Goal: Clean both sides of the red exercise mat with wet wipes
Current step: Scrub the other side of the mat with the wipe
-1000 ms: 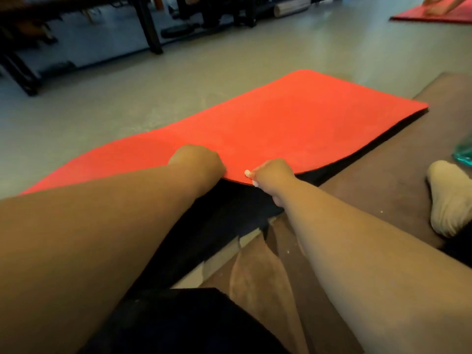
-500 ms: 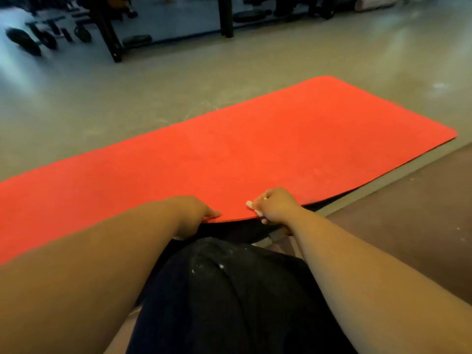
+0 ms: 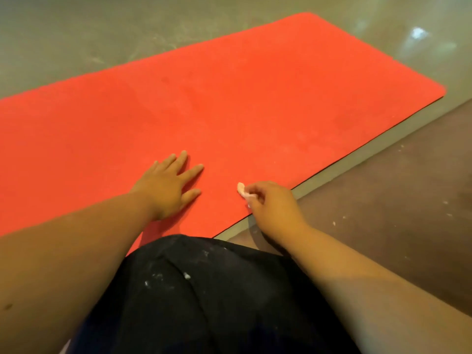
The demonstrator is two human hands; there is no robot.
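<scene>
At the near edge of the red exercise mat [image 3: 255, 98], the fingers [image 3: 259, 191] of the right hand [image 3: 274, 210] curl in and pinch a small wadded wet wipe [image 3: 242, 190]. The wad pokes out toward the mat; cannot tell if it touches. The left hand [image 3: 166, 187] lies palm down on the mat just beside it, fingers straight and spread, holding nothing. The mat lies flat on the grey floor [image 3: 76, 34], red face up, with a thin dark edge showing along the near side. A brown covering [image 3: 408, 200] with white crumbs sits to the right, and a knee [image 3: 204, 290] in dark cloth is in front.

Step in hand, as I judge it: wiping this upper face. The wad is tiny, so opening it out would likely cover more per stroke. Keep the left palm pressing so the mat doesn't creep. Stroke from the near edge outward in overlapping lanes, and shift the bracing hand as you go (don't wipe round it). The crumbs on the brown covering could transfer, so keep the wipe off it. Which faces are already clean cannot be told.
</scene>
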